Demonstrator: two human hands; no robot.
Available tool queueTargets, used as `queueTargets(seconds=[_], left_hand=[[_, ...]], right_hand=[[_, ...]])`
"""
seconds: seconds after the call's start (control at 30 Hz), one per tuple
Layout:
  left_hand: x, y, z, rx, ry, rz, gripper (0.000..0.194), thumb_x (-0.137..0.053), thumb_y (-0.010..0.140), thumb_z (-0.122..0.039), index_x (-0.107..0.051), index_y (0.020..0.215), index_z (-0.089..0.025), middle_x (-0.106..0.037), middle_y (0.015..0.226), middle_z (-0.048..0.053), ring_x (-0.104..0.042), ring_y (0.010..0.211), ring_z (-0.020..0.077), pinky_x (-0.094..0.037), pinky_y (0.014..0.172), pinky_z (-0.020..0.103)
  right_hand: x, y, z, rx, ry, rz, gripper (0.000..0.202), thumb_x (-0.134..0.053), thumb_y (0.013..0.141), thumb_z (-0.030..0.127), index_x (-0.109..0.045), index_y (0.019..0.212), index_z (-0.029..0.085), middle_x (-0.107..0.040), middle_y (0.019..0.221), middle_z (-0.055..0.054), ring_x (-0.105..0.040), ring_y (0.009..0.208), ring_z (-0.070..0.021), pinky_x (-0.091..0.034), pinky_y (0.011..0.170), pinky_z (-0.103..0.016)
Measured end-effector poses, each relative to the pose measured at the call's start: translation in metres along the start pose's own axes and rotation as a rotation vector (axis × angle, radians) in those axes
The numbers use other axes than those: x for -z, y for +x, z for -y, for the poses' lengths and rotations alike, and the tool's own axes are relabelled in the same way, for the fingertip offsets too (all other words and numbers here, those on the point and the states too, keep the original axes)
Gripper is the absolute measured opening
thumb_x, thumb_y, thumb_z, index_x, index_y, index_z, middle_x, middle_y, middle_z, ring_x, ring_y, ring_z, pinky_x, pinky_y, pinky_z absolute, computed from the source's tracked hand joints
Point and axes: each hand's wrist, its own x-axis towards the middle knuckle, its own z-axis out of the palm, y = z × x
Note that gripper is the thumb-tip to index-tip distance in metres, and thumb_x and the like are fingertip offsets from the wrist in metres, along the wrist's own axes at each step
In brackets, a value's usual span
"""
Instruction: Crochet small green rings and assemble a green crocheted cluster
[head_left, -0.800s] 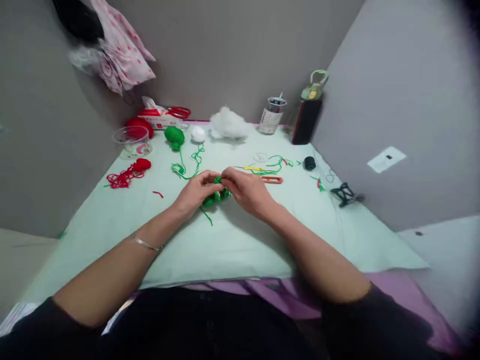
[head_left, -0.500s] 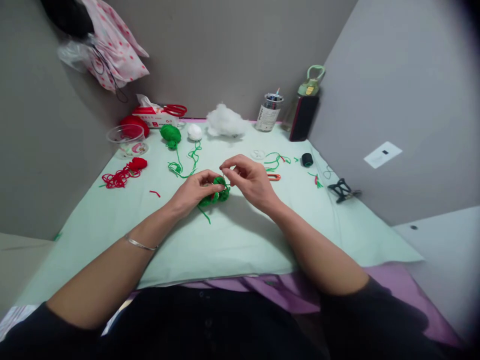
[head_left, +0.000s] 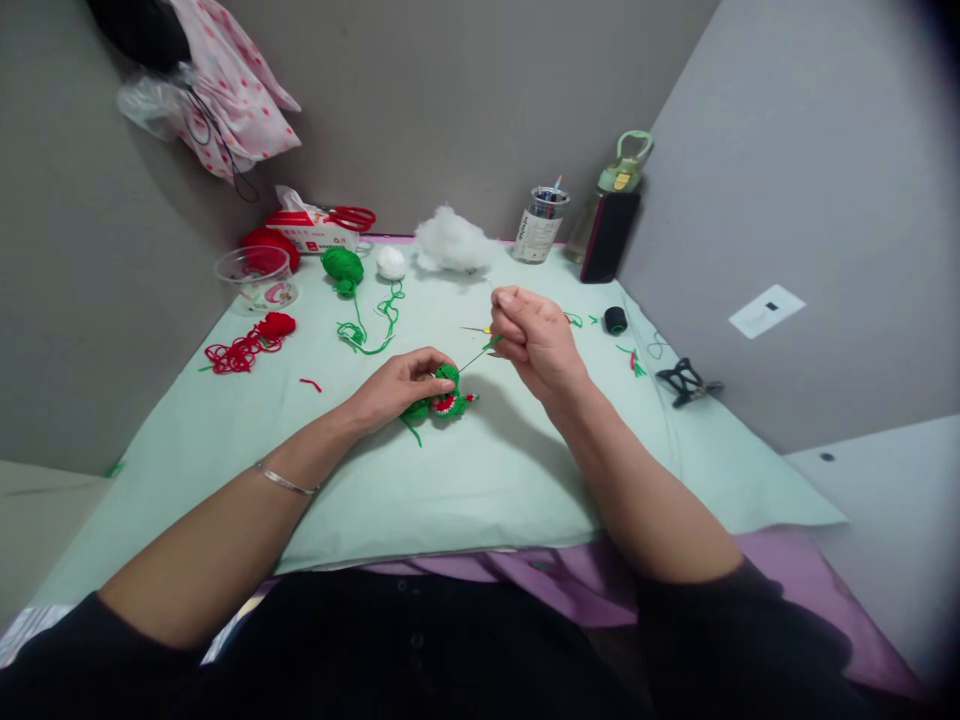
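My left hand [head_left: 401, 388] pinches a small green crocheted piece [head_left: 448, 374] with red and white parts, held just above the cloth. A loose green tail hangs below it. My right hand [head_left: 536, 338] is closed around a green yarn strand [head_left: 478, 354], which runs taut from the piece up to my fingers. A thin light tip shows above my right fingers; whether it is a needle I cannot tell. Just left of my right hand, a thin pointed tool [head_left: 474, 329] with a yellow part lies on the cloth, partly hidden.
Green yarn [head_left: 343, 266], a white ball [head_left: 391, 263], white stuffing [head_left: 452, 240] and red yarn [head_left: 247, 348] lie beyond and left. A clear tub [head_left: 253, 280], tissue box [head_left: 311, 232], pen jar [head_left: 537, 228], phone [head_left: 609, 238] and black clip [head_left: 682, 383] surround the work area.
My right hand has moved right, up and away from the piece, closing into a fist and drawing the green strand out straight. The piece has turned, showing more red and white.
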Motion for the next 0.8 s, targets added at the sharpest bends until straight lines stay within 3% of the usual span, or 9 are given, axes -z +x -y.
queueTargets(seconds=[0.1, 0.23, 0.4, 0.53, 0.8], left_hand=[[0.001, 0.0, -0.001, -0.002, -0.039, 0.004, 0.031, -0.079, 0.079, -0.035, -0.069, 0.105, -0.02, -0.07, 0.085, 0.003, -0.064, 0.073, 0.0152, -0.046, 0.065, 0.027], [0.006, -0.002, -0.007, -0.032, -0.147, -0.027, 0.043, -0.08, 0.079, -0.031, -0.068, 0.12, -0.024, -0.07, 0.098, 0.002, -0.066, 0.085, 0.0164, -0.05, 0.075, 0.028], [0.011, -0.004, -0.016, -0.02, -0.277, -0.053, 0.04, -0.083, 0.077, -0.028, -0.073, 0.116, -0.024, -0.071, 0.1, 0.003, -0.068, 0.088, 0.0182, -0.053, 0.078, 0.03], [0.013, -0.005, -0.017, -0.005, -0.268, -0.072, 0.04, -0.083, 0.077, -0.029, -0.074, 0.116, -0.026, -0.073, 0.101, 0.003, -0.067, 0.089, 0.0172, -0.052, 0.077, 0.029], [0.014, -0.007, -0.022, -0.002, -0.247, -0.119, 0.04, -0.083, 0.075, -0.029, -0.075, 0.114, -0.026, -0.073, 0.106, 0.004, -0.068, 0.091, 0.0191, -0.053, 0.078, 0.031]], right_hand=[[0.002, 0.001, 0.004, 0.005, -0.031, -0.022, 0.024, -0.07, 0.081, 0.036, -0.053, 0.082, 0.018, -0.032, 0.056, 0.011, -0.019, 0.048, -0.0046, -0.014, 0.046, -0.022], [0.002, -0.001, 0.001, 0.041, -0.193, -0.009, 0.011, -0.062, 0.085, 0.027, -0.055, 0.09, 0.02, -0.045, 0.057, 0.008, -0.035, 0.049, -0.0075, -0.026, 0.049, -0.022], [0.0, -0.005, -0.005, 0.263, -0.546, 0.026, 0.008, -0.067, 0.086, 0.026, -0.066, 0.082, 0.019, -0.058, 0.073, 0.001, -0.046, 0.063, -0.0113, -0.036, 0.058, -0.027], [0.0, -0.009, -0.008, 0.439, -0.866, 0.064, 0.007, -0.067, 0.089, 0.018, -0.073, 0.084, 0.021, -0.054, 0.078, 0.0, -0.048, 0.068, -0.012, -0.039, 0.065, -0.028], [0.003, -0.009, -0.007, 0.476, -1.033, 0.113, 0.012, -0.063, 0.089, 0.012, -0.068, 0.082, 0.02, -0.053, 0.076, 0.0, -0.049, 0.066, -0.0128, -0.038, 0.065, -0.028]])
